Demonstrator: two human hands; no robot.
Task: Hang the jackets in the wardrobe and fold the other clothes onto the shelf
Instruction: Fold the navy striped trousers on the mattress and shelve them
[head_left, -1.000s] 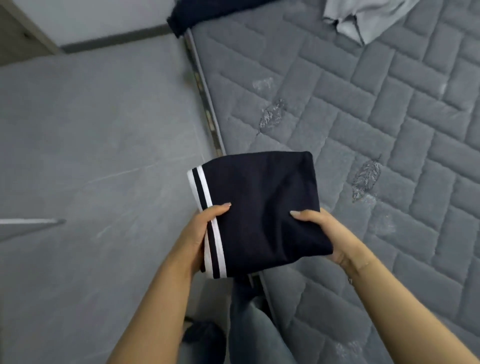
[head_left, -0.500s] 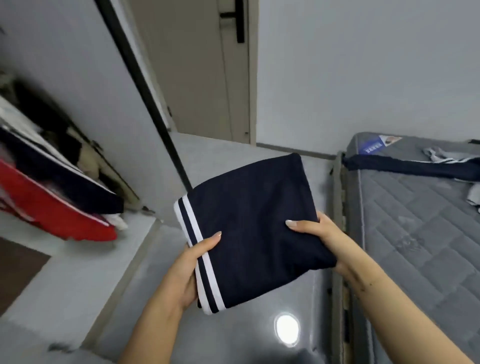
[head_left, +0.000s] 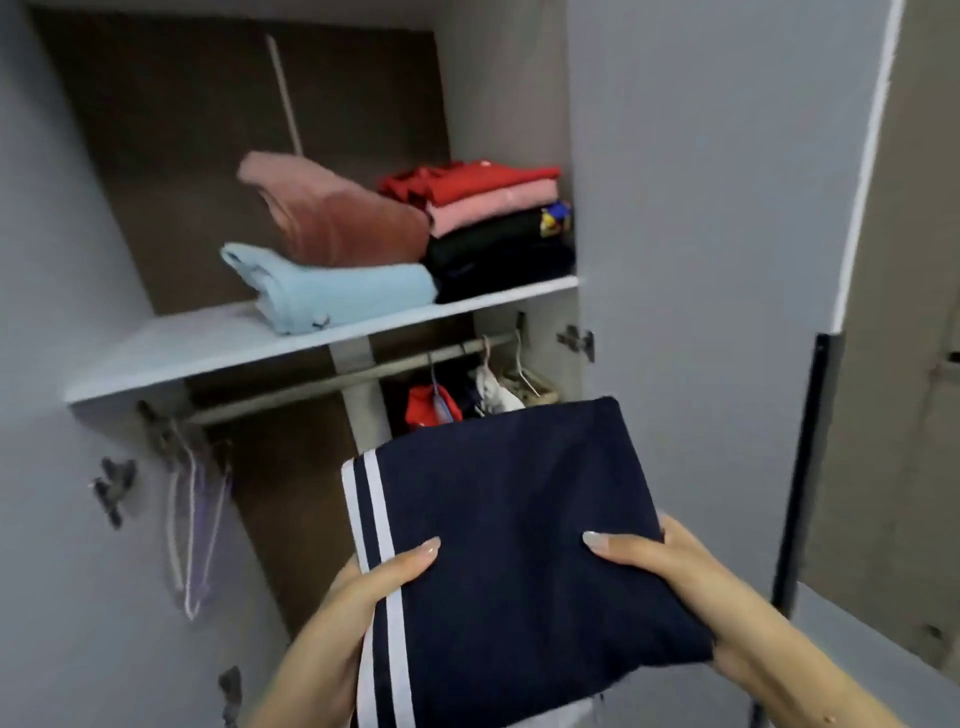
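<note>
A black vertical handle (head_left: 800, 478) sits on the open door (head_left: 701, 208); metal hinges (head_left: 575, 340) alongside.

A folded garment (head_left: 514, 561) is held at 5 o'clock, below the shelf (head_left: 171, 345). Folded clothes (head_left: 488, 223) are stacked on the shelf toward 12 o'clock. Hangers (head_left: 195, 519) are hung from the rail (head_left: 311, 387) at 9 o'clock.

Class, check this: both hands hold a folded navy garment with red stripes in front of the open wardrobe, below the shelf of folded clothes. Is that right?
Not quite. In the head view the stripes on the folded navy garment are white, not red. The left hand and right hand do hold it below the shelf.
</note>
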